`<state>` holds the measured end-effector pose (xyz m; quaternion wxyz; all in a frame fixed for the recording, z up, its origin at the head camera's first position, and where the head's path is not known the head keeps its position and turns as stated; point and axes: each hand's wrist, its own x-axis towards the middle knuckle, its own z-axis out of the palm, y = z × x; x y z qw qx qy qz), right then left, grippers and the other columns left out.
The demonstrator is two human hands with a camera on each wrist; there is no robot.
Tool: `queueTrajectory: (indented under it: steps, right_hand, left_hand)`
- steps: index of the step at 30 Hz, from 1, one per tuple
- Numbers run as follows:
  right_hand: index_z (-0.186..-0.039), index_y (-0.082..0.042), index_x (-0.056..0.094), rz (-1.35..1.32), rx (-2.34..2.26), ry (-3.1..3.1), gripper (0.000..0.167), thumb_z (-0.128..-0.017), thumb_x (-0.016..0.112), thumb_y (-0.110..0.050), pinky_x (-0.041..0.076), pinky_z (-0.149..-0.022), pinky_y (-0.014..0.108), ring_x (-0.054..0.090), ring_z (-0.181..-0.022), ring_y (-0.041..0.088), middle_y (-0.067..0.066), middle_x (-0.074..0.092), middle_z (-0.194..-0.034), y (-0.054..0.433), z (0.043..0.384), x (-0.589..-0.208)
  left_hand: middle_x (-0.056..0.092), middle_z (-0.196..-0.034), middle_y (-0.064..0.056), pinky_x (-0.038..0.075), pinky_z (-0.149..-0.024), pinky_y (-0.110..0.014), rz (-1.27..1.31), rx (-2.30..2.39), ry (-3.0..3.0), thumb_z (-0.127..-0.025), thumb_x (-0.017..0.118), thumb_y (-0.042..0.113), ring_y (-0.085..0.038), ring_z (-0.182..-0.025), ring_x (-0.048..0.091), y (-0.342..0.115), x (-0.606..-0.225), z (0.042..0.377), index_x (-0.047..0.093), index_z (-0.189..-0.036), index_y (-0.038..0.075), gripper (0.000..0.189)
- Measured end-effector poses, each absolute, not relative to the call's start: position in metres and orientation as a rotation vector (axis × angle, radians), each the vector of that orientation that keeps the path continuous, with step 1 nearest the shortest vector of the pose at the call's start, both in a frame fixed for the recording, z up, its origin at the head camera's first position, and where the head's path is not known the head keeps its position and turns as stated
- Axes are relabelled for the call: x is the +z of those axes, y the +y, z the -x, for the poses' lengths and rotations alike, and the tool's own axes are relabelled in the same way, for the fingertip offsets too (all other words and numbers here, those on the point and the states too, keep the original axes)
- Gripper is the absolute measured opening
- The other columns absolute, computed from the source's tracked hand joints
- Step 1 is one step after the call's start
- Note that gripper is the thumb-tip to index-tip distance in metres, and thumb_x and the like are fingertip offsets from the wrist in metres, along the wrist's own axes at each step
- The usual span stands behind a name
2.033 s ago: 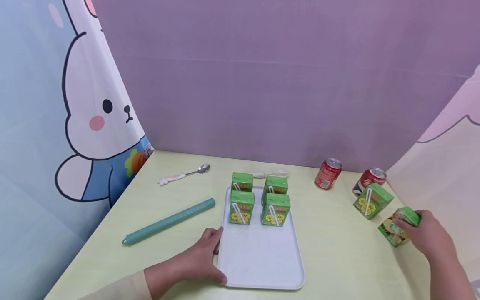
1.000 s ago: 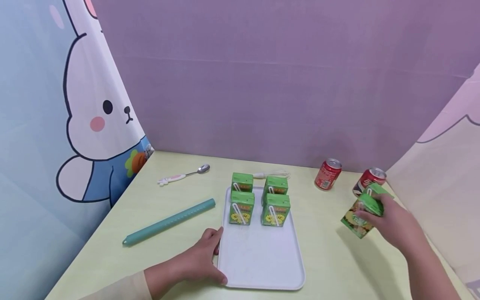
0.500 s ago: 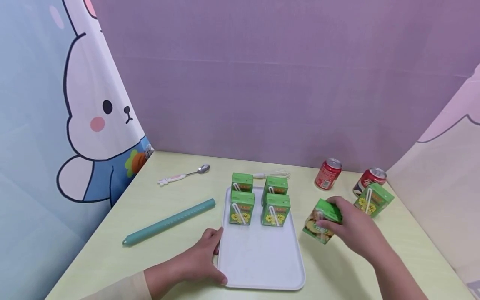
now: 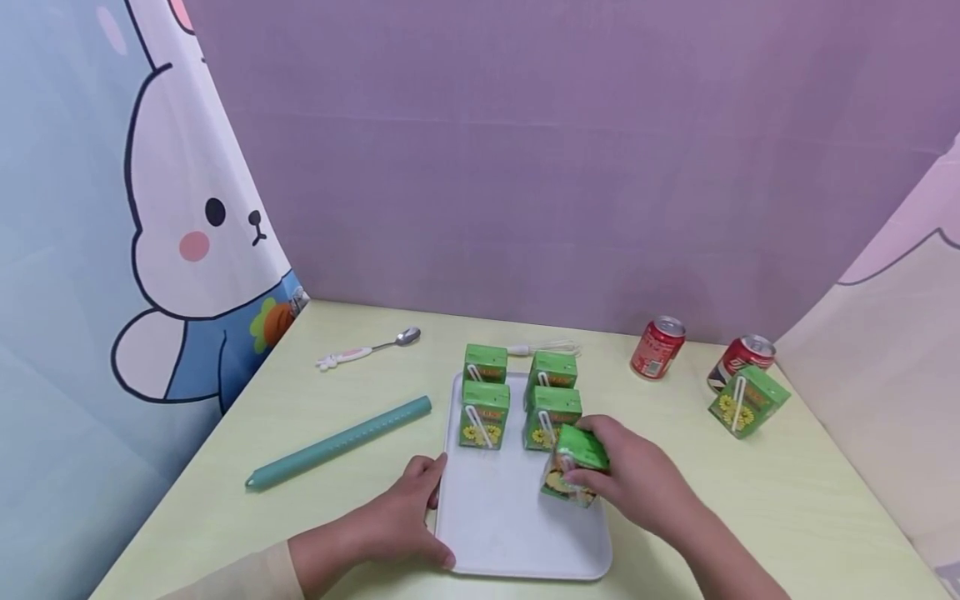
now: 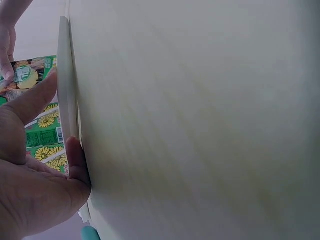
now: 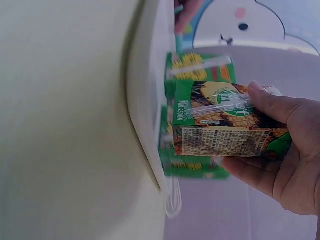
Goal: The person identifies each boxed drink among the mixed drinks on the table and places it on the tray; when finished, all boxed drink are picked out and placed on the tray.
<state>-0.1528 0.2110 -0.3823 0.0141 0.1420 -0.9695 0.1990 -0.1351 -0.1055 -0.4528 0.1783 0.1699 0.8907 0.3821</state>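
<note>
Tray (image 4: 517, 533) steadied by left hand (image 4: 390, 525), juice carton (image 4: 573, 467) gripped over it by right hand (image 4: 637, 483).
White, flat on table (image 4: 712, 517), four cartons (image 4: 521, 396) standing at far end; left fingers loosely straight along near-left rim; held carton tilted, just in front of right-hand pair.

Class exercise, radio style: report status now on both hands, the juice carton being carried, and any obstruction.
Left hand steadies tray edge. Right hand grips carton, tilted above tray. Four cartons fill the far end; near end free.
</note>
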Motion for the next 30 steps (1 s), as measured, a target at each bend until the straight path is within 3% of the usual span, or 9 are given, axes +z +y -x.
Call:
queueTrajectory:
  steps: [6, 13, 30]
  right_hand:
    - [-0.127, -0.022, 0.055, -0.555, 0.611, -2.988, 0.063, -0.075, 0.081, -0.046, 0.049, -0.079, 0.036, 0.057, -0.091, 0.008, -0.006, 0.064, -0.117, 0.185, 0.152, -0.39]
    - [-0.123, -0.023, 0.056, -0.693, 0.594, -2.975, 0.057, -0.077, 0.078, -0.048, 0.051, -0.083, 0.04, 0.059, -0.096, 0.01, -0.007, 0.062, -0.116, 0.161, 0.156, -0.395]
    - [-0.137, -0.024, 0.052, -0.887, 0.609, -3.056, 0.064, -0.083, 0.07, -0.054, 0.05, -0.084, 0.038, 0.058, -0.103, 0.011, -0.007, 0.06, -0.126, 0.12, 0.164, -0.399]
  left_hand:
    - [0.034, -0.12, -0.004, 0.039, -0.081, -0.023, -0.473, 1.079, 2.512, -0.057, 0.094, 0.039, -0.011, -0.095, 0.046, -0.106, -0.453, 0.136, 0.017, -0.155, -0.002, 0.131]
    - [0.034, -0.124, -0.004, 0.04, -0.083, -0.025, -0.465, 1.058, 2.505, -0.058, 0.093, 0.04, -0.011, -0.096, 0.046, -0.105, -0.452, 0.136, 0.016, -0.155, -0.001, 0.131]
    - [0.035, -0.126, -0.006, 0.042, -0.084, -0.025, -0.474, 1.083, 2.482, -0.059, 0.093, 0.04, -0.014, -0.1, 0.046, -0.106, -0.449, 0.136, 0.016, -0.156, 0.001, 0.13]
